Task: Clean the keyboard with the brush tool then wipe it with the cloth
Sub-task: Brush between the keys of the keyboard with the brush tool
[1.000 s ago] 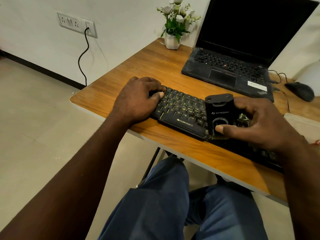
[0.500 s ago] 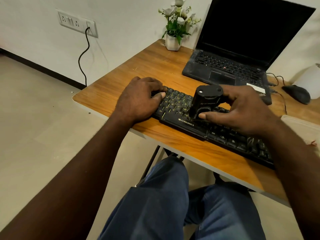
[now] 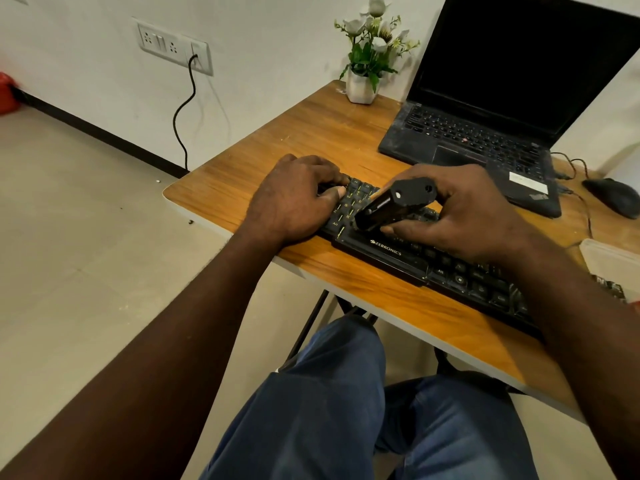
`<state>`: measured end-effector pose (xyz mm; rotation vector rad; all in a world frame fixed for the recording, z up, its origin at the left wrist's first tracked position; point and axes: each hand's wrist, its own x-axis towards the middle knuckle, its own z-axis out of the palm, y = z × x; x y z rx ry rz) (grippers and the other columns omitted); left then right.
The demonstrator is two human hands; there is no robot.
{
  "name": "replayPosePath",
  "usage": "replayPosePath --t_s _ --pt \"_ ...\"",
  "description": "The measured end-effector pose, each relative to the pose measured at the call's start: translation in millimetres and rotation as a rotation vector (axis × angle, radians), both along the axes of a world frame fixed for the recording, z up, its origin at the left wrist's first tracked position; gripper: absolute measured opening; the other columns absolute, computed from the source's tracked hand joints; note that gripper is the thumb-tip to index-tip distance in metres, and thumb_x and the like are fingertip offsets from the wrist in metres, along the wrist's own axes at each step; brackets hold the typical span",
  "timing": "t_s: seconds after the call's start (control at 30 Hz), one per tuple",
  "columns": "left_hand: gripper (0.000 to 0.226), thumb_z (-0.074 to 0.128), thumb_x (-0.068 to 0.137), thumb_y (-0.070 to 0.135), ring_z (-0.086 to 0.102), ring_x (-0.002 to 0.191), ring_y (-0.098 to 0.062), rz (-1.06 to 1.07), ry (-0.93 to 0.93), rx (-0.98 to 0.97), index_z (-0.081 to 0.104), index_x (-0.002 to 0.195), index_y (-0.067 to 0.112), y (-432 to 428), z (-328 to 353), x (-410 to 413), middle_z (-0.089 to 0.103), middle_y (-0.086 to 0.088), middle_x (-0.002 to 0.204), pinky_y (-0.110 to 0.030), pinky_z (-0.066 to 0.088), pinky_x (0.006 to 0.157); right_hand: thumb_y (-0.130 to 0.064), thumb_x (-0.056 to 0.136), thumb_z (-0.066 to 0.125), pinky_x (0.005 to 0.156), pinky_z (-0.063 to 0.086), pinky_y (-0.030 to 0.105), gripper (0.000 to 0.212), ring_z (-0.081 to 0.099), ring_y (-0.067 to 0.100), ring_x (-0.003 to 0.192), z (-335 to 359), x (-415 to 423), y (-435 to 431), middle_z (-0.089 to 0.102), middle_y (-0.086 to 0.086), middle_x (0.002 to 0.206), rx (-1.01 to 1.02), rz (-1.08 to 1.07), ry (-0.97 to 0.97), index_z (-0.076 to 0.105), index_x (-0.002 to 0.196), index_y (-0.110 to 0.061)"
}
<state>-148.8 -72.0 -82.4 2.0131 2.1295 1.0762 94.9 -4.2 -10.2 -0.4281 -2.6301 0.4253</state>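
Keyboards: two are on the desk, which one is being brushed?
The separate black keyboard at the desk's near edge, under both hands; the laptop keyboard behind is untouched.

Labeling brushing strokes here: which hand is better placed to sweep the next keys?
Right. The right hand already grips the brush tool on the keyboard; the left hand only steadies its end.

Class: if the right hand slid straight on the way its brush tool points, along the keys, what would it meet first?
Most likely the left hand, resting on the keyboard's left end. The right hand tilts the brush tool toward it, though the gap's depth is unclear.
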Motion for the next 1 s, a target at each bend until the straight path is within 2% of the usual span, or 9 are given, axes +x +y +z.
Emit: replayPosePath --t_s 0.17,0.27,0.4,0.47,0.6,0.67,0.77,0.87,1.0 --pt "0.034 0.052 0.096 0.042 0.05 0.113 -0.017 0.001 -0.003 0.002 0.07 0.124 0.035 -1.2 0.6 0.6 0.063 0.015 0.133 -0.034 0.041 0.091 -0.033 0.081 0.084 0.094 0.057 0.031 0.043 0.071 0.003 0.104 5.5 -10.1 5.1 0.074 -0.011 0.109 -0.063 0.01 -0.016 0.072 0.118 -0.018" --pt "0.034 0.052 0.096 0.043 0.049 0.114 -0.017 0.006 -0.01 -0.004 0.07 0.124 0.036 -1.2 1.1 1.0 0.063 0.016 0.133 -0.034 0.041 0.09 -0.029 0.081 0.087 0.094 0.057 0.033 0.042 0.071 0.004 0.104 8.7 -13.6 8.9 0.074 -0.013 0.108 -0.093 0.018 -0.049 0.072 0.119 -0.019" --pt "0.033 0.052 0.095 0.043 0.05 0.115 -0.016 0.004 -0.018 -0.004 0.07 0.122 0.039 -1.1 1.0 0.2 0.063 0.017 0.133 -0.035 0.042 0.092 -0.032 0.081 0.085 0.092 0.058 0.038 0.04 0.071 0.006 0.103 14.1 -16.4 12.5 0.073 -0.014 0.106 -0.092 0.051 -0.116 0.072 0.117 -0.021" --pt "0.033 0.052 0.095 0.043 0.05 0.115 -0.016 0.003 -0.019 -0.006 0.07 0.123 0.039 -1.3 1.0 0.2 0.063 0.017 0.133 -0.036 0.043 0.092 -0.034 0.08 0.084 0.092 0.058 0.033 0.04 0.071 0.004 0.102 17.2 -16.4 14.4 0.073 -0.015 0.106 -0.077 0.066 -0.14 0.072 0.117 -0.022" --pt "0.033 0.053 0.096 0.043 0.049 0.116 -0.015 0.007 -0.019 -0.001 0.07 0.123 0.039 -0.9 1.0 0.4 0.062 0.018 0.133 -0.036 0.042 0.092 -0.044 0.077 0.079 0.087 0.051 0.013 0.042 0.068 -0.005 0.099 26.2 -19.0 15.1 0.071 -0.021 0.105 -0.071 0.081 -0.187 0.069 0.115 -0.027" --pt "0.032 0.054 0.096 0.042 0.049 0.115 -0.015 0.007 -0.024 0.0 0.07 0.123 0.039 -0.3 0.7 0.7 0.063 0.017 0.132 -0.035 0.042 0.092 -0.045 0.077 0.077 0.086 0.048 0.007 0.043 0.068 -0.006 0.099 29.3 -21.0 15.3 0.071 -0.02 0.105 -0.066 0.097 -0.21 0.069 0.115 -0.027" --pt "0.032 0.053 0.095 0.043 0.051 0.114 -0.015 -0.001 -0.021 0.003 0.07 0.122 0.038 0.5 -0.1 1.3 0.063 0.017 0.131 -0.037 0.044 0.094 -0.051 0.077 0.075 0.09 0.051 0.011 0.049 0.069 -0.004 0.101 32.7 -22.3 16.7 0.073 -0.017 0.106 -0.052 0.122 -0.234 0.071 0.116 -0.022" --pt "0.033 0.051 0.094 0.044 0.051 0.113 -0.015 0.003 -0.017 0.006 0.071 0.121 0.038 0.5 0.1 0.2 0.064 0.017 0.131 -0.037 0.044 0.094 -0.055 0.076 0.072 0.095 0.055 0.022 0.056 0.07 -0.003 0.102 37.1 -25.1 17.7 0.074 -0.015 0.107 -0.049 0.132 -0.251 0.072 0.118 -0.018" --pt "0.034 0.05 0.093 0.043 0.05 0.112 -0.016 0.002 -0.019 0.007 0.071 0.118 0.036 -0.8 0.9 0.2 0.064 0.015 0.13 -0.035 0.043 0.091 -0.054 0.077 0.073 0.095 0.057 0.03 0.056 0.07 -0.001 0.103 40.7 -34.9 16.6 0.074 -0.014 0.108 -0.02 0.155 -0.277 0.071 0.12 -0.018"
